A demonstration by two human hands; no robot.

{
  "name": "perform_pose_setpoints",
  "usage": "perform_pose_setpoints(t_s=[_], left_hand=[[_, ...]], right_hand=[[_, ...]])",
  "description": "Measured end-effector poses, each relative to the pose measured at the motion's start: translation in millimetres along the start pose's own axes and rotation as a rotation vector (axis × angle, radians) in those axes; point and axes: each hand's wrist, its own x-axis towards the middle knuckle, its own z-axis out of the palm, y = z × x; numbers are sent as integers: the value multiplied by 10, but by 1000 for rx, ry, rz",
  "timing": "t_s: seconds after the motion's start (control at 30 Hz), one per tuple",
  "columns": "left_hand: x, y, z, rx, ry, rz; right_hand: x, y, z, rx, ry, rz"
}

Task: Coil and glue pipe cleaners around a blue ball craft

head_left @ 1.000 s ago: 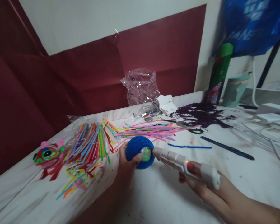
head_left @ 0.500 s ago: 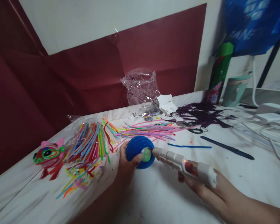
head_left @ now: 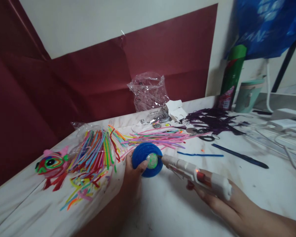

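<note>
A round blue ball (head_left: 141,154), wrapped in what look like pipe cleaners, is gripped in my left hand (head_left: 134,169), my thumb across its front. Near its lower right a pale, greenish, see-through patch (head_left: 152,161) is uncovered. My right hand (head_left: 212,194) is closed round a white glue gun (head_left: 194,176) with a small orange light. The gun's nozzle points left, at or very close to the ball's right edge; whether it touches I cannot tell. A blue pipe cleaner (head_left: 199,154) lies on the table behind the gun.
Bundles of coloured pipe cleaners (head_left: 93,149), cut scraps (head_left: 85,191) and a colourful animal figure (head_left: 51,166) lie at left. Behind are scissors (head_left: 207,138), purple strands (head_left: 212,120) and a clear plastic bag (head_left: 149,92). A dark blue strip (head_left: 240,156), green cup (head_left: 250,95) and cables (head_left: 284,141) are at right.
The blue ball has shifted slightly left and turned a little in my left hand. The glue gun has moved slightly to the right and down.
</note>
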Motion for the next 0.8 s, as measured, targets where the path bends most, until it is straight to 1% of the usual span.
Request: perform_pose_setpoints(t_s=[0.1, 0.17, 0.23, 0.33, 0.37, 0.43, 0.5, 0.57, 0.63, 0.7, 0.8], left_hand=[[-6, 10, 11, -24, -19, -21], [0, 20, 18, -28, -1, -36], [28, 27, 14, -35, 39, -33], [114, 25, -26, -36, 140, -1], [148, 23, -47, -31, 173, 4], [208, 18, -82, -22, 218, 3], [239, 20, -96, -21, 237, 9], [234, 30, -82, -22, 232, 10], [204, 45, -52, -26, 210, 6], [170, 60, -24, -42, 187, -2], [135, 74, -4, -79, 163, -3]], right_hand=[[-30, 40, 18, 24, -10, -14], [-40, 66, 17, 36, -32, -29], [-32, 98, 4, 8, -48, -43], [12, 170, -6, -161, -88, -108], [29, 202, 2, -237, -128, -137], [57, 274, 38, -369, -247, -189], [73, 347, 85, -457, -375, -206], [84, 404, 118, -513, -451, -208], [97, 428, 114, -527, -491, -212], [120, 420, 69, -488, -514, -233], [193, 417, -40, -365, -524, -267]])
